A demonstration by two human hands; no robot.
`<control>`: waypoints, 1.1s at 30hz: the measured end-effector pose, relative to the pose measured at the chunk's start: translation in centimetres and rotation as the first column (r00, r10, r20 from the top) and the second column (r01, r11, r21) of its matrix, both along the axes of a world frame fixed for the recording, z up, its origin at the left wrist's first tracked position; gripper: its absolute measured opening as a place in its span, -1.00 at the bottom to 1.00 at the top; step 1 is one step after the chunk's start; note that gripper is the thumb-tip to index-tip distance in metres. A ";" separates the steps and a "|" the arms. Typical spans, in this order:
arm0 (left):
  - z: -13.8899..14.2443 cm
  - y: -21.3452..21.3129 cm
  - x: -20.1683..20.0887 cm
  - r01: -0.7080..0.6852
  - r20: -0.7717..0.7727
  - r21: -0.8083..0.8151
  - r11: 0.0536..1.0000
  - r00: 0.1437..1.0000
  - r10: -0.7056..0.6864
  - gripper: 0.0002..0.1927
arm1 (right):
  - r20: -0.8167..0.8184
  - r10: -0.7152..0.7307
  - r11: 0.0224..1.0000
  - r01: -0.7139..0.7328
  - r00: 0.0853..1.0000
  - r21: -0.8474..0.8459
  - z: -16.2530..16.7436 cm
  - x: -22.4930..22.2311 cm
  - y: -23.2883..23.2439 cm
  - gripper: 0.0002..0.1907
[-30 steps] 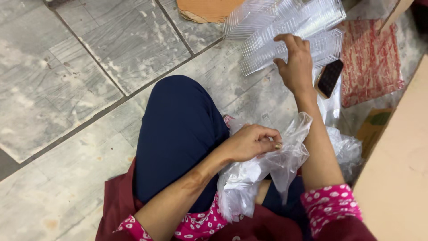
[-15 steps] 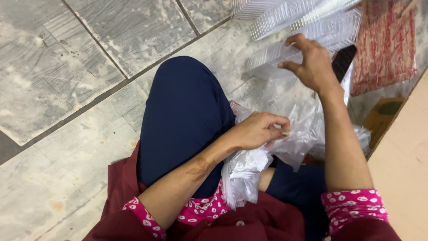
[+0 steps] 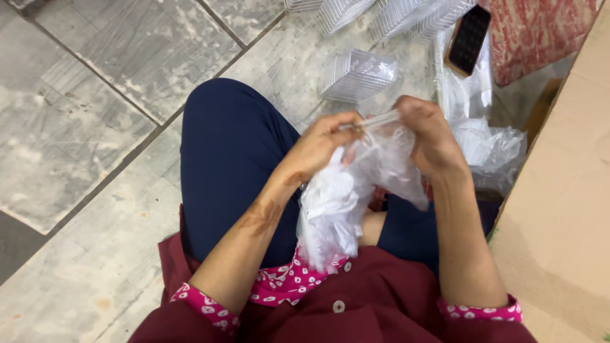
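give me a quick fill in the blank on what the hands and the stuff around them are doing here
1. Both hands, the left hand and the right hand, grip the top of a clear ____ bag.
2. The person's knee is clad in dark ____ cloth.
3. A ribbed clear container lies on the stone ____ beyond the hands.
4. At the right edge stands a brown ____ box.

Missing words: plastic; blue; floor; cardboard

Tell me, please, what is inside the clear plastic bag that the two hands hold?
The clear plastic bag, pinched at its top by the left hand and the right hand, shows whitish round pieces in its lower part. The crumpled film blurs them, so their kind and number cannot be told.
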State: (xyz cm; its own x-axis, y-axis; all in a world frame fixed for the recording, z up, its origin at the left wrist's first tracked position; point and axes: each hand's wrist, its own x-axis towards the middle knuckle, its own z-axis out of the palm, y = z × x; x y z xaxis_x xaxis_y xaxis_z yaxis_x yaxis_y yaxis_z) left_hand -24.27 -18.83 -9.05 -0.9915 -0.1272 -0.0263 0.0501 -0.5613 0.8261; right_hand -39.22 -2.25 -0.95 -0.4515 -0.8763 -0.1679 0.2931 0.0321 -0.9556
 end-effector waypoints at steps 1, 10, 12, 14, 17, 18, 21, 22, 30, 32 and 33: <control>-0.2 -0.3 -0.2 -0.055 0.036 0.036 0.998 0.998 0.054 -0.86 | 0.224 -0.076 0.993 0.094 0.972 -0.068 -0.4 0.1 0.4 -0.71; -1.2 -2.9 -5.4 -0.409 0.194 -0.275 0.870 0.863 0.467 -0.81 | 0.463 -0.289 0.901 0.401 0.838 -0.164 -3.7 -3.4 -0.8 -0.89; -1.3 -3.5 -6.7 -0.457 0.185 -0.394 0.797 0.810 0.556 -0.77 | 0.280 -0.379 0.898 0.423 0.882 -0.118 -5.7 -5.0 -1.6 -0.91; -1.4 -4.1 -7.9 -0.484 0.175 -0.356 0.800 0.806 0.565 -0.73 | 0.129 -0.432 0.894 0.442 0.893 -0.066 -7.5 -6.9 -2.2 -0.93; -1.6 -4.8 -9.3 -0.395 0.207 -0.656 0.643 0.724 0.658 -0.70 | -0.101 -0.444 0.893 0.449 0.891 0.032 -9.7 -9.6 -3.0 -0.92; -1.7 -5.0 -9.6 -0.394 0.210 -0.668 0.631 0.714 0.668 -0.70 | -0.219 -0.415 0.897 0.437 0.883 0.065 -10.3 -10.3 -3.5 -0.88; -1.9 -5.3 -10.3 -0.366 0.235 -0.698 0.616 0.695 0.679 -0.69 | -0.308 -0.353 0.898 0.413 0.884 0.155 -11.1 -12.3 -4.1 -0.83; -2.0 -5.4 -10.4 -0.338 0.256 -0.707 0.621 0.696 0.671 -0.68 | -0.291 -0.340 0.898 0.401 0.894 0.183 -11.1 -12.6 -4.2 -0.83; -2.6 -5.7 -9.7 -0.345 0.293 -0.543 0.766 0.777 0.558 -0.73 | 0.092 -0.364 0.879 0.309 0.927 0.365 -6.8 -10.3 -5.2 -0.73; -2.7 -5.8 -9.3 -0.418 0.226 -0.372 0.829 0.825 0.517 -0.79 | 0.178 -0.436 0.862 0.352 0.882 0.365 -6.0 -8.7 -5.4 -0.72; -2.7 -5.9 -9.1 -0.414 0.219 -0.342 0.843 0.838 0.500 -0.82 | 0.203 -0.433 0.872 0.351 0.878 0.341 -5.7 -7.9 -5.5 -0.72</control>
